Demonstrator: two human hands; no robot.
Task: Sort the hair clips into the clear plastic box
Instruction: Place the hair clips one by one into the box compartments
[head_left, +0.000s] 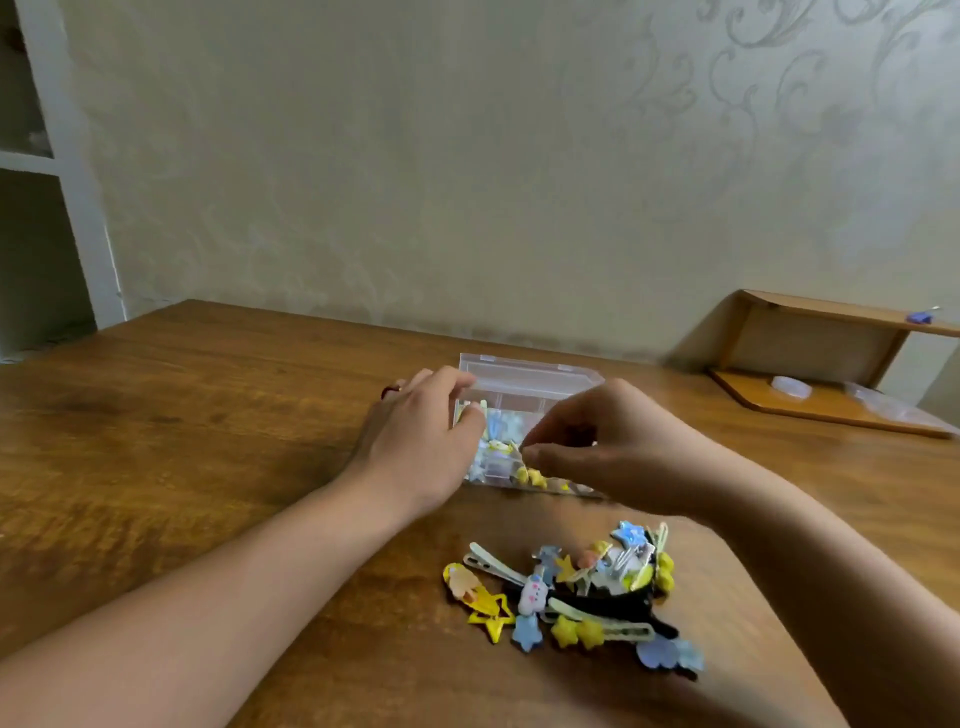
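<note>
Pale wallpaper with a faint scroll pattern (519, 156) fills the far half of the view, and below it a brown wooden table (182, 441) spreads across the near half. At the far right a small wooden shelf unit (810, 364) stands on the table against the wall.

A clear plastic box (524, 384) sits on the table at mid-distance, its lid raised at the far side; no writing or brand can be read on it or anywhere else. Its compartments already hold some clips, blue and white ones to the left, yellow ones at the near edge.

Both bare forearms reach in from the near side. The left hand (421, 441) rests curled against the left end of the box, fingertips touching its rim. The right hand (618, 447) hovers over the right half of the box with fingers pinched together; whether they hold a clip cannot be told.

Nearer, between the forearms, the loose hair clips (571, 592) lie heaped on the table, yellow stars, blue shapes and pale bars.
</note>
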